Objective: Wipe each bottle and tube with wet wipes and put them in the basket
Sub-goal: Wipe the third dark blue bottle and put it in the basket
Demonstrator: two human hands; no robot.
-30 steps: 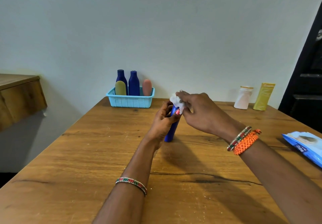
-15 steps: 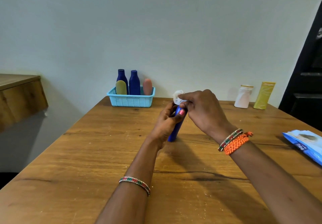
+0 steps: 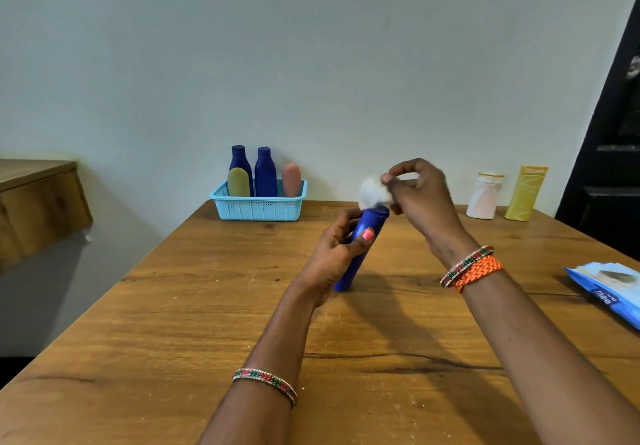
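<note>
The light blue basket (image 3: pixel 258 206) at the far edge of the desk (image 3: pixel 173 323) already holds four items standing upright: two dark blue bottles (image 3: pixel 265 171), an olive-yellow tube (image 3: pixel 238 182) in front of the left one, and a pinkish tube (image 3: pixel 291 180) on the right, so by the look of it those four are done. The fifth item, a slim dark blue tube (image 3: pixel 362 250), is in work now: it stands tilted with its lower end on the desk near the middle, and the left hand (image 3: pixel 337 254) is closed around its middle. The right hand (image 3: pixel 419 195) pinches a bunched white wet wipe (image 3: pixel 372 192) between fingertips and thumb, the wipe sitting just at the tube's upper end; whether it touches the cap is hard to tell through the blur. I judge this tube is near the end of its wiping and next goes into the basket. Still untouched, near the far right of the desk, stand a white bottle (image 3: pixel 484 196) and a yellow tube (image 3: pixel 526 193), side by side and well apart from the basket. The blue wipes pack (image 3: pixel 609 288) lies at the right edge. So roughly four in, one in hand, two left
</note>
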